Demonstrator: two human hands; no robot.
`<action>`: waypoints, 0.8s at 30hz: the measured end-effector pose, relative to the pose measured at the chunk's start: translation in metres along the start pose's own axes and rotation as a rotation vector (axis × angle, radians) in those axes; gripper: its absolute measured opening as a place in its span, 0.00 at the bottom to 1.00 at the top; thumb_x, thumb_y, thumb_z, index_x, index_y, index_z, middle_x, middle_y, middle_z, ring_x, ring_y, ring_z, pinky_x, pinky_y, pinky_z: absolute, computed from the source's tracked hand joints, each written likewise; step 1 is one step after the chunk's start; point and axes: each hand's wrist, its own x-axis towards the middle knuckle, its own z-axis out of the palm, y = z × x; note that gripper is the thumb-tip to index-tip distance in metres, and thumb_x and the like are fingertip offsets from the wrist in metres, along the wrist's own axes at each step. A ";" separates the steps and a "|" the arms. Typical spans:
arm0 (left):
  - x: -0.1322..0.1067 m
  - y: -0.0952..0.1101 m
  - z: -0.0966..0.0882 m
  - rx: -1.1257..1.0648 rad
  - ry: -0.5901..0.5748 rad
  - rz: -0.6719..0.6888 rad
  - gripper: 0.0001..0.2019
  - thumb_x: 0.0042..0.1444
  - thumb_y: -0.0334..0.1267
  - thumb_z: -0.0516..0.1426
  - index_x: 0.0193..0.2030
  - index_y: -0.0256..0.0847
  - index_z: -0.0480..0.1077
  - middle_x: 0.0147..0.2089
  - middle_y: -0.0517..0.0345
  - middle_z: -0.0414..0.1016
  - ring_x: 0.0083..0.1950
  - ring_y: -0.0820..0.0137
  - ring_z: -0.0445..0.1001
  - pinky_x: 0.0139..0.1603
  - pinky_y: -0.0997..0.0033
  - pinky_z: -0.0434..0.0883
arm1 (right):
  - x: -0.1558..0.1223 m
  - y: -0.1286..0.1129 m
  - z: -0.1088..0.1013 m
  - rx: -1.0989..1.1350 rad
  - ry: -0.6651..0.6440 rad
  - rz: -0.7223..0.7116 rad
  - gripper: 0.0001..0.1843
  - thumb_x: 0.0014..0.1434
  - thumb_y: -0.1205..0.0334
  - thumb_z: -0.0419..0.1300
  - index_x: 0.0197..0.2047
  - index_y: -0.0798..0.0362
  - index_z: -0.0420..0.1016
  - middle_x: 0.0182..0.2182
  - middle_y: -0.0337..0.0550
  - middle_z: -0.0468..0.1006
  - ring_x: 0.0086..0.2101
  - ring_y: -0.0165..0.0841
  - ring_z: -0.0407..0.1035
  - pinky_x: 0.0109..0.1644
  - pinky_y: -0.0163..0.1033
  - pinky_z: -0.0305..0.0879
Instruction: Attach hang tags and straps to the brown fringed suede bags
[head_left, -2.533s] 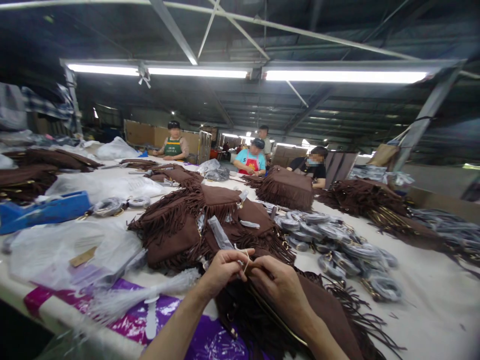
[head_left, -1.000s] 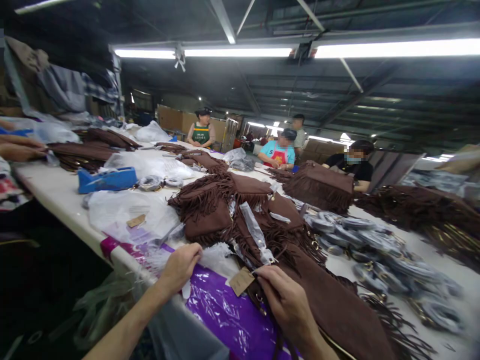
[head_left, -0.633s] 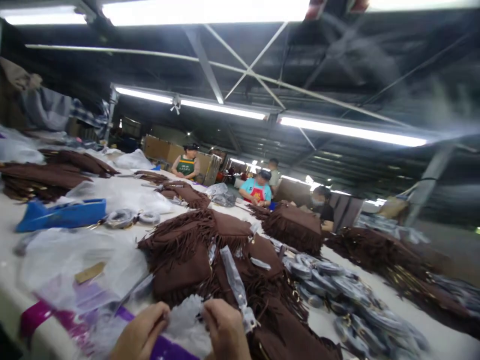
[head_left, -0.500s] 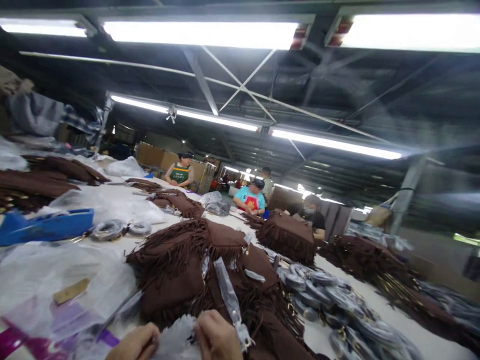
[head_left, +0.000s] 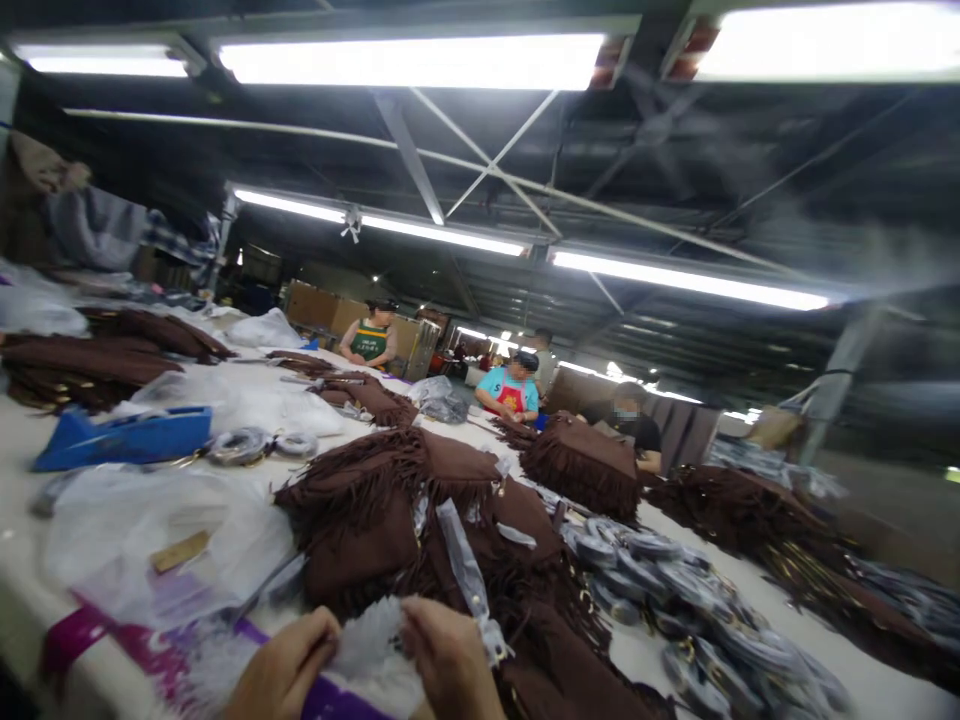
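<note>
At the bottom of the view, a crumpled piece of thin pale grey wrapping [head_left: 371, 640] is stretched between my two hands. My left hand [head_left: 289, 660] pinches its left edge, fingers closed. On the opposite side my right hand [head_left: 450, 650] grips it with thumb and fingers together. Whether it is plastic or tissue I cannot tell. Just beyond lie dark brown fringed bags [head_left: 360, 550], heaped on one another. A strap in clear plastic [head_left: 463, 555] rests on the heap, close to my right hand. Purple material [head_left: 337, 700] shows below the wrapping.
A blue tape dispenser [head_left: 127, 438] stands at the left, with coiled wrapped straps [head_left: 240, 445] beside it. Clear plastic bags [head_left: 172, 530] cover the near-left white table [head_left: 22, 540]. Many wrapped straps [head_left: 675, 580] are piled at right. Co-workers [head_left: 510, 390] are at the far side.
The view has shifted, so the table's contents appear slightly further right. Both hands have risen a little, still holding the wrapping, and more purple material shows beneath them.
</note>
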 end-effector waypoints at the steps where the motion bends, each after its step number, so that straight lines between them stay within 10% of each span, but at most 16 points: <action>1: -0.001 0.010 -0.005 0.009 0.005 -0.012 0.14 0.63 0.45 0.45 0.32 0.43 0.65 0.32 0.57 0.74 0.36 0.66 0.72 0.40 0.71 0.66 | 0.001 -0.005 -0.006 0.080 0.010 0.052 0.14 0.66 0.59 0.50 0.42 0.52 0.77 0.28 0.42 0.80 0.26 0.33 0.74 0.29 0.31 0.67; 8: -0.002 0.037 -0.015 0.002 0.026 -0.055 0.08 0.59 0.39 0.47 0.31 0.41 0.64 0.33 0.56 0.73 0.38 0.66 0.70 0.41 0.70 0.64 | -0.001 -0.013 -0.019 0.061 -0.075 0.103 0.13 0.65 0.64 0.50 0.36 0.52 0.76 0.30 0.42 0.79 0.31 0.33 0.73 0.36 0.34 0.66; 13: -0.003 0.037 -0.014 0.080 0.023 -0.058 0.07 0.60 0.36 0.48 0.32 0.41 0.64 0.34 0.55 0.73 0.39 0.66 0.71 0.41 0.69 0.64 | 0.000 -0.013 -0.025 -0.419 -0.145 0.127 0.12 0.65 0.70 0.48 0.36 0.51 0.72 0.32 0.41 0.76 0.27 0.33 0.72 0.26 0.35 0.55; 18: 0.005 0.026 -0.013 0.289 0.027 -0.095 0.09 0.61 0.33 0.46 0.33 0.41 0.64 0.35 0.53 0.73 0.40 0.63 0.72 0.42 0.66 0.65 | -0.021 0.013 -0.087 -0.766 -0.104 0.500 0.11 0.64 0.66 0.47 0.34 0.50 0.67 0.31 0.43 0.75 0.23 0.35 0.70 0.23 0.37 0.47; 24: 0.007 0.035 -0.009 0.343 0.214 0.022 0.14 0.55 0.34 0.51 0.47 0.37 0.71 0.52 0.43 0.74 0.56 0.52 0.67 0.58 0.51 0.62 | -0.110 0.024 -0.151 -0.291 0.248 0.816 0.14 0.62 0.48 0.48 0.33 0.48 0.66 0.20 0.39 0.75 0.23 0.38 0.72 0.27 0.38 0.65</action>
